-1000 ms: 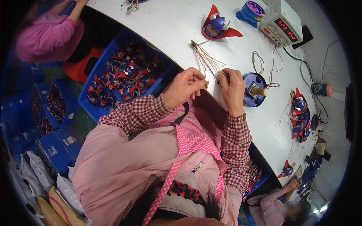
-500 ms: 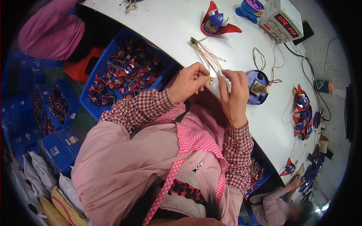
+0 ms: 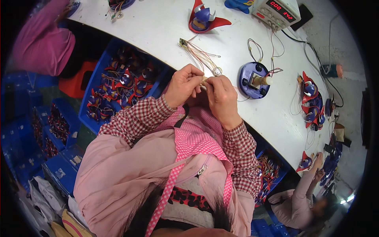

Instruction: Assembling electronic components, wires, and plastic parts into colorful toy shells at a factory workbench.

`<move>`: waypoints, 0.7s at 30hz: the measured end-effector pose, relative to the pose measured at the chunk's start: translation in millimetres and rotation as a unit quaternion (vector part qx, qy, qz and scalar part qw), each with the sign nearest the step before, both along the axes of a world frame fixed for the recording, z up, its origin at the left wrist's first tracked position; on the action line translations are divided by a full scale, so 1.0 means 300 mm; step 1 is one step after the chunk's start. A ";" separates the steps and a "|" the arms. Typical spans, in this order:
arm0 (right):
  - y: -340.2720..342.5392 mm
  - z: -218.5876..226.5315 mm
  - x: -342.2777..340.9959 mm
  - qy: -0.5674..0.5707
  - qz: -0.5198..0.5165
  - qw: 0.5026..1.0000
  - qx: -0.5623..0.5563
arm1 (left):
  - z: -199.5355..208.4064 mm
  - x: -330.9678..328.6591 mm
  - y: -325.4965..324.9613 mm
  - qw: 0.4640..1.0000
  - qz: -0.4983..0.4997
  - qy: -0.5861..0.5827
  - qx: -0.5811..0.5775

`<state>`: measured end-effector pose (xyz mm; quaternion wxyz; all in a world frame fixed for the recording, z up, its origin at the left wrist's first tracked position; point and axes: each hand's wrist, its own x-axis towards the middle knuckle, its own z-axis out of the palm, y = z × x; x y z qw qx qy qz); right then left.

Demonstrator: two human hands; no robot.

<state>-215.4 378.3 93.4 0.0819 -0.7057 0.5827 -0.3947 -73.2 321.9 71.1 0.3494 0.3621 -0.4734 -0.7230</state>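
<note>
My left hand (image 3: 183,87) is closed in a pinch on a small tan part (image 3: 203,81) above the table's near edge. From the other side, my right hand (image 3: 223,96) pinches at the same part, and the fingertips hide most of it. Just beyond my hands, thin wires (image 3: 199,54) run from a small green circuit board (image 3: 182,42) toward a round clear piece (image 3: 217,71) beside my right fingers. Right of them, a round purple base (image 3: 254,91) lies on the table with a tan cylindrical piece (image 3: 261,81) on it.
A red and purple toy figure (image 3: 203,19) stands on the white table (image 3: 158,29), near a power supply (image 3: 276,14). More figures (image 3: 310,98) lie at right. A blue bin (image 3: 89,114) of figures is at my left. Other people sit at far left (image 3: 47,47) and lower right (image 3: 294,201).
My right hand has come left from the wires to meet my left hand at the small tan part. The whole view has shifted, moving the table things leftward and up.
</note>
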 end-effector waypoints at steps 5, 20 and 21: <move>0.050 0.018 -0.040 -0.019 -0.022 1.000 0.006 | 0.005 -0.011 -0.032 0.938 -0.051 -0.161 -0.302; 0.052 0.006 -0.368 -0.087 -0.218 0.972 0.017 | 0.027 -0.486 -0.053 0.774 -0.144 -0.254 -0.562; 0.050 0.014 -0.370 -0.078 -0.221 0.972 0.023 | 0.020 -0.500 -0.051 0.772 -0.146 -0.264 -0.560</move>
